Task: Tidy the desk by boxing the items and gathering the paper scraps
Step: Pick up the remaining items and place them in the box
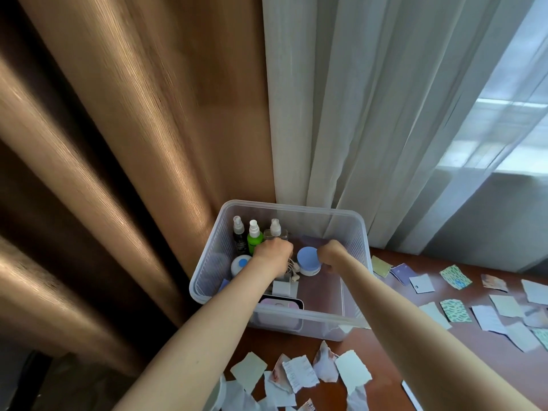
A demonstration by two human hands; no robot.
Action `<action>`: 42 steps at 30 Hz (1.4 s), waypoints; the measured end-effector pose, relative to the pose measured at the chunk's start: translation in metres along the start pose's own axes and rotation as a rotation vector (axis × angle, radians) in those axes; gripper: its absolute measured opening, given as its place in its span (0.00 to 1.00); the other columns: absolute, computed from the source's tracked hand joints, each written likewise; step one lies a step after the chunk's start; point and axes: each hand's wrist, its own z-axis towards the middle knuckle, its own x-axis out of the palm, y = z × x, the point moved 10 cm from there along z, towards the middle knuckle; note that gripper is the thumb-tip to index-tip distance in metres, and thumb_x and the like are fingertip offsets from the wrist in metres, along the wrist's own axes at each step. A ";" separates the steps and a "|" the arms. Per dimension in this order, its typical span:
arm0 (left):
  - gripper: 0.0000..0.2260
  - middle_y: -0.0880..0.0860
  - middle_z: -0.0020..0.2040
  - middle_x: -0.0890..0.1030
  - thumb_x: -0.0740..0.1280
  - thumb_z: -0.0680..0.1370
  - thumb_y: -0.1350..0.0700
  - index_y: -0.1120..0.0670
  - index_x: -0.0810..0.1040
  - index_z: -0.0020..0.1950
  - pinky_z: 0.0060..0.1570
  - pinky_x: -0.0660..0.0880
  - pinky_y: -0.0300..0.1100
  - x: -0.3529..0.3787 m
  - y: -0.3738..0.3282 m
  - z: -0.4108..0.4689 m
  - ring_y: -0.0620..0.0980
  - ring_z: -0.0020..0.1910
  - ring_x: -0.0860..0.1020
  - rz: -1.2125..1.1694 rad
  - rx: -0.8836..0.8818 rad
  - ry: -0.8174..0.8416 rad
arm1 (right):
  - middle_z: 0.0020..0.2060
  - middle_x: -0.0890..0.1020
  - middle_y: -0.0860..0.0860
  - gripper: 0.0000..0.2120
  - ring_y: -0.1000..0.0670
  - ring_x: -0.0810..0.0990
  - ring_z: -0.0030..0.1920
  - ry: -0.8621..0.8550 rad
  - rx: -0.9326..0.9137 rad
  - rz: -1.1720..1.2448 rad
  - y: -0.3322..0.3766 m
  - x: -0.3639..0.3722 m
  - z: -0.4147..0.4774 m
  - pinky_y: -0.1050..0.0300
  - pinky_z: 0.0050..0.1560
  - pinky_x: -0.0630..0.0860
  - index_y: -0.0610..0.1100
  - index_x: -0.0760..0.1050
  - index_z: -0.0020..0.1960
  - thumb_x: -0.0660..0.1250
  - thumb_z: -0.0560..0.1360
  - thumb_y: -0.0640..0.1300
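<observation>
Paper scraps [299,372] lie scattered over the tabletop [267,341], in front of and to the right of a clear plastic box [292,204] that stands against the curtains [148,129]. Inside the box, three spray bottles [254,239] stand upright at the back left, and a blue-lidded jar [308,261] sits mid-box. Both hands reach in. The left hand [273,253] curls down over a white cable [292,269], and the right hand [332,252] curls just beside the jar. Whether either actually grips anything cannot be told.
</observation>
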 end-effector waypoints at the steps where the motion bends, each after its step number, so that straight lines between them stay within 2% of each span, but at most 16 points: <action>1: 0.15 0.58 0.62 0.74 0.61 0.78 0.65 0.56 0.73 0.64 0.52 0.74 0.48 -0.004 -0.002 -0.003 0.58 0.61 0.74 -0.002 0.004 0.000 | 0.32 0.66 0.47 0.17 0.48 0.69 0.46 -0.008 -0.026 -0.015 0.003 -0.004 -0.005 0.65 0.27 0.66 0.42 0.59 0.32 0.56 0.79 0.36; 3: 0.16 0.57 0.62 0.74 0.61 0.78 0.64 0.55 0.72 0.65 0.51 0.74 0.47 -0.011 -0.005 -0.009 0.58 0.61 0.75 0.011 -0.003 -0.008 | 0.35 0.69 0.47 0.14 0.47 0.70 0.47 0.011 -0.090 -0.043 0.009 -0.010 -0.015 0.60 0.39 0.72 0.41 0.64 0.34 0.57 0.78 0.36; 4: 0.16 0.57 0.63 0.74 0.60 0.78 0.63 0.55 0.72 0.65 0.52 0.73 0.47 -0.016 -0.009 -0.013 0.58 0.61 0.74 0.018 0.006 -0.027 | 0.37 0.72 0.45 0.09 0.46 0.72 0.47 -0.001 -0.100 -0.039 0.010 -0.014 -0.020 0.57 0.44 0.73 0.38 0.69 0.39 0.58 0.78 0.37; 5: 0.16 0.58 0.64 0.73 0.60 0.78 0.63 0.55 0.71 0.66 0.52 0.73 0.48 -0.021 -0.012 -0.017 0.58 0.62 0.73 0.014 0.005 -0.027 | 0.40 0.75 0.43 0.07 0.45 0.74 0.47 -0.017 -0.105 -0.024 0.012 -0.019 -0.025 0.55 0.45 0.74 0.35 0.72 0.46 0.58 0.77 0.37; 6: 0.17 0.58 0.65 0.72 0.61 0.78 0.61 0.55 0.70 0.67 0.53 0.72 0.48 -0.026 -0.015 -0.019 0.58 0.63 0.73 0.010 0.008 -0.036 | 0.43 0.77 0.41 0.09 0.43 0.76 0.46 -0.008 -0.113 0.001 0.012 -0.021 -0.027 0.54 0.43 0.75 0.34 0.74 0.52 0.58 0.77 0.37; 8: 0.19 0.57 0.66 0.71 0.63 0.78 0.60 0.55 0.68 0.69 0.55 0.71 0.48 -0.036 -0.021 -0.027 0.58 0.64 0.72 0.019 0.019 -0.042 | 0.48 0.80 0.39 0.13 0.41 0.80 0.47 0.015 -0.139 0.033 0.019 -0.027 -0.041 0.55 0.38 0.76 0.34 0.75 0.57 0.58 0.76 0.36; 10: 0.19 0.57 0.66 0.71 0.63 0.78 0.59 0.55 0.68 0.69 0.56 0.71 0.48 -0.044 -0.026 -0.032 0.58 0.64 0.71 0.033 0.024 -0.061 | 0.43 0.80 0.39 0.14 0.42 0.80 0.42 -0.005 -0.176 0.085 0.025 -0.039 -0.054 0.55 0.35 0.76 0.33 0.76 0.57 0.58 0.76 0.35; 12: 0.19 0.57 0.66 0.72 0.62 0.77 0.59 0.55 0.68 0.68 0.55 0.71 0.49 -0.053 -0.030 -0.041 0.58 0.64 0.72 0.028 0.026 -0.081 | 0.40 0.78 0.41 0.14 0.43 0.77 0.40 -0.082 -0.239 0.113 0.032 -0.059 -0.070 0.54 0.37 0.77 0.32 0.77 0.56 0.59 0.76 0.35; 15: 0.18 0.57 0.65 0.72 0.62 0.77 0.58 0.55 0.69 0.68 0.56 0.72 0.49 -0.066 -0.036 -0.053 0.58 0.64 0.72 0.016 0.038 -0.113 | 0.45 0.81 0.41 0.14 0.45 0.76 0.42 -0.211 -0.341 0.082 0.040 -0.088 -0.098 0.50 0.51 0.78 0.34 0.80 0.54 0.59 0.75 0.36; 18: 0.18 0.57 0.66 0.72 0.62 0.78 0.57 0.55 0.69 0.68 0.57 0.71 0.48 -0.078 -0.045 -0.067 0.58 0.64 0.72 0.014 0.060 -0.148 | 0.55 0.81 0.42 0.17 0.44 0.79 0.52 -0.313 -0.419 0.021 0.039 -0.109 -0.127 0.59 0.50 0.73 0.38 0.79 0.59 0.57 0.75 0.35; 20: 0.18 0.57 0.66 0.72 0.61 0.78 0.56 0.56 0.69 0.68 0.58 0.71 0.49 -0.083 -0.055 -0.075 0.58 0.65 0.71 0.023 0.081 -0.159 | 0.60 0.79 0.43 0.18 0.44 0.76 0.61 -0.356 -0.441 -0.021 0.034 -0.118 -0.141 0.60 0.54 0.72 0.40 0.78 0.61 0.57 0.75 0.34; 23: 0.18 0.58 0.66 0.72 0.62 0.78 0.55 0.56 0.69 0.68 0.59 0.70 0.49 -0.087 -0.074 -0.086 0.58 0.65 0.71 0.039 0.133 -0.177 | 0.62 0.78 0.43 0.19 0.44 0.75 0.63 -0.418 -0.437 -0.056 0.018 -0.130 -0.156 0.57 0.60 0.71 0.40 0.76 0.63 0.59 0.74 0.35; 31: 0.24 0.59 0.70 0.66 0.62 0.78 0.54 0.55 0.63 0.73 0.67 0.63 0.52 -0.092 -0.131 -0.105 0.59 0.69 0.65 0.065 0.239 -0.235 | 0.66 0.71 0.43 0.24 0.43 0.69 0.66 -0.501 -0.363 -0.324 -0.036 -0.157 -0.185 0.51 0.63 0.69 0.44 0.66 0.70 0.59 0.75 0.38; 42: 0.22 0.59 0.67 0.67 0.61 0.78 0.53 0.55 0.64 0.71 0.65 0.64 0.50 -0.056 -0.231 -0.113 0.60 0.67 0.66 0.067 0.364 -0.187 | 0.65 0.70 0.41 0.24 0.40 0.68 0.66 -0.504 -0.174 -0.339 -0.157 -0.195 -0.176 0.50 0.65 0.68 0.42 0.66 0.70 0.58 0.74 0.38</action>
